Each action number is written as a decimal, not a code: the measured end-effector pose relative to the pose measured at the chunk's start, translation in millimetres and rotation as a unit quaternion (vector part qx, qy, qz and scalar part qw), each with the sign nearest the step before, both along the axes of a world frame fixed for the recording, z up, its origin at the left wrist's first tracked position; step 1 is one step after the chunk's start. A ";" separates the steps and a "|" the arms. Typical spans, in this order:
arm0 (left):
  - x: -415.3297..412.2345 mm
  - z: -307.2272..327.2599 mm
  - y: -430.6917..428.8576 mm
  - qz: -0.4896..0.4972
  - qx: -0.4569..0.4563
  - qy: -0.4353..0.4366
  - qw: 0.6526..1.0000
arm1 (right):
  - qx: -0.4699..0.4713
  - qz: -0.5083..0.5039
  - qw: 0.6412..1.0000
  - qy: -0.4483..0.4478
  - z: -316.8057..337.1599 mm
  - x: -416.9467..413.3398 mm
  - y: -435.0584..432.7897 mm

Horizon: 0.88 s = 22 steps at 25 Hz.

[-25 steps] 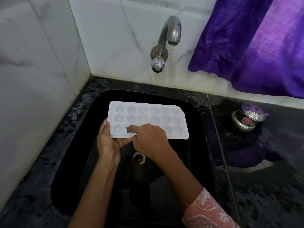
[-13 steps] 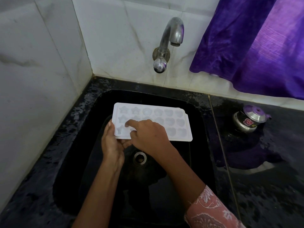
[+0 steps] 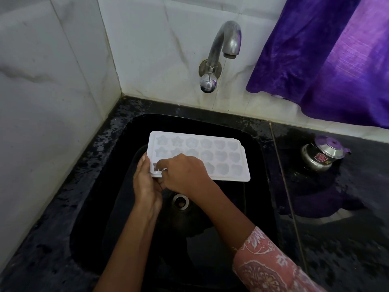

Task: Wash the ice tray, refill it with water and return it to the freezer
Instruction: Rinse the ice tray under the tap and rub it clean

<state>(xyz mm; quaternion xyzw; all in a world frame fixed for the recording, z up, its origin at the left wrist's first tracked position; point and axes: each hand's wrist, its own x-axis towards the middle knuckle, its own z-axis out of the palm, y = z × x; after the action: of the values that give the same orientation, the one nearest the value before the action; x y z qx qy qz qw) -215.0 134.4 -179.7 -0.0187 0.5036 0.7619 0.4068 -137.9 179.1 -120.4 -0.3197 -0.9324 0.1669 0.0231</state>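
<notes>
Here, in the head view, the ice tray (image 3: 221, 152) is held flat over the black sink (image 3: 117, 186), with its cups facing up. Its long side runs from left to right. The left hand (image 3: 145, 182) has its grip clamped on the tray's left short end, at the near corner. The right hand (image 3: 185, 173) sits on the same corner with bent fingers in a star cup. It is hard to tell if it pinches the tray or only rubs it. Both hands are at the left end, so most of the tray sticks out to the right of them. The tap (image 3: 223, 49) is up behind the tray, and no water shows. The washing looks only begun, with the cups to the right not yet reached. A small steel pot (image 3: 322, 154) stands on the tabletop (image 3: 336, 239).
</notes>
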 end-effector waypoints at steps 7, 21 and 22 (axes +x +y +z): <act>1.7 0.5 -0.4 -0.004 0.000 0.001 1.000 | 0.047 0.011 0.999 -0.014 1.3 -2.2 2.0; -5.9 6.0 -4.9 -0.033 0.015 0.015 0.999 | -0.009 -0.270 0.952 0.145 -0.9 57.8 52.3; -6.6 5.0 -6.0 -0.036 0.018 0.017 0.999 | 0.004 -0.323 0.941 0.103 -4.3 71.9 59.2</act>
<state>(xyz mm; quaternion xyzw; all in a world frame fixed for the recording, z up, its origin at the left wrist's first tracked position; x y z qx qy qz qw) -221.6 128.4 -174.7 0.0195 0.4965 0.7563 0.4256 -66.0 238.4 -124.6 -0.5843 -0.7724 0.1791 0.1729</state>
